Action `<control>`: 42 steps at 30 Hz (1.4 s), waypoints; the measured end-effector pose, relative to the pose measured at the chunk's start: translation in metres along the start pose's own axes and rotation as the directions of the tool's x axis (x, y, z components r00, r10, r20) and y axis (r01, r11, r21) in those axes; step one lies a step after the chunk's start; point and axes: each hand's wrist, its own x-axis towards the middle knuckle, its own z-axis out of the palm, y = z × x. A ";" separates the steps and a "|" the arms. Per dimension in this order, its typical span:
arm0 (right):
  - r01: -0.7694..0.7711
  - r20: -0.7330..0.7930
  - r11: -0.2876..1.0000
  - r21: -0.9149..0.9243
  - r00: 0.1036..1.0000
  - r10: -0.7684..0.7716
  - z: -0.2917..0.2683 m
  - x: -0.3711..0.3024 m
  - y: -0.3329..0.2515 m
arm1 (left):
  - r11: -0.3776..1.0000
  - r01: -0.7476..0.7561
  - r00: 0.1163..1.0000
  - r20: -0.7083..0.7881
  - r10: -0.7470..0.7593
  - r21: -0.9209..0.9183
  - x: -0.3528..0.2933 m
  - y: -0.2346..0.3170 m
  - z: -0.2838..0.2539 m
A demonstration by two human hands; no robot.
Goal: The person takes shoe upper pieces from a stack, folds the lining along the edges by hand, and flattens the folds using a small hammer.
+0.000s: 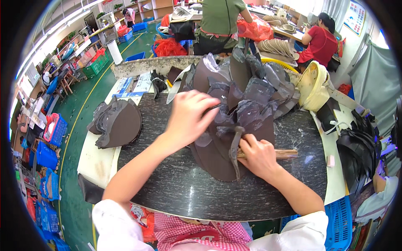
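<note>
My right hand (259,155) is closed round the wooden handle of a hammer (235,150). Its long, narrow metal head lies over the front of a heap of dark brown and black sheet pieces (247,92). Over the left side of that heap, my left hand (190,113) is raised and slightly blurred. Thumb and forefinger are apart there, the other fingers curled, with dark material showing in the gap. Beneath the hammer, rounded brown pieces (213,161) rest on the dark streaked work board (176,184).
A smaller stack of similar pieces (119,123) sits at the left. At the right are a yellowish container (313,87), a small pale block (331,161) and hanging black pieces (358,154). A blue basket (338,226) stands below. Two people work beyond the far edge.
</note>
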 end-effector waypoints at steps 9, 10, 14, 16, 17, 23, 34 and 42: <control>0.177 0.000 0.968 -0.178 0.984 -0.180 0.002 -0.008 0.007 | 0.995 0.019 0.998 0.063 -0.026 0.100 0.032 0.000 0.066; 0.180 0.002 0.969 -0.172 0.983 -0.182 0.000 -0.010 0.010 | 0.994 0.025 0.997 0.065 -0.032 0.102 0.033 0.004 0.069; 0.186 -0.099 0.981 -0.063 0.977 -0.192 -0.026 -0.027 0.018 | 0.956 -0.162 0.986 0.001 0.167 0.244 0.036 0.000 0.073; 0.157 -0.175 0.987 -0.027 0.972 -0.160 -0.058 -0.054 0.018 | 0.973 -0.073 0.996 -0.040 0.083 0.220 0.031 -0.017 0.070; 0.107 -0.223 0.994 -0.037 0.968 -0.113 -0.072 -0.068 0.020 | 0.980 -0.097 0.995 0.055 0.088 0.175 0.032 -0.012 0.066; -0.047 -0.214 0.999 0.013 0.976 0.049 -0.084 -0.102 0.017 | 0.952 -0.236 0.972 0.072 0.226 0.195 0.020 0.013 0.083; -0.037 -0.244 0.996 0.076 0.968 0.055 -0.074 -0.079 0.017 | 0.781 -0.589 0.805 0.065 0.590 0.209 -0.007 0.023 0.059; -0.071 -0.248 0.992 0.102 0.964 0.095 -0.077 -0.088 0.026 | 0.865 -0.478 0.834 0.228 0.502 -0.155 0.000 0.013 0.055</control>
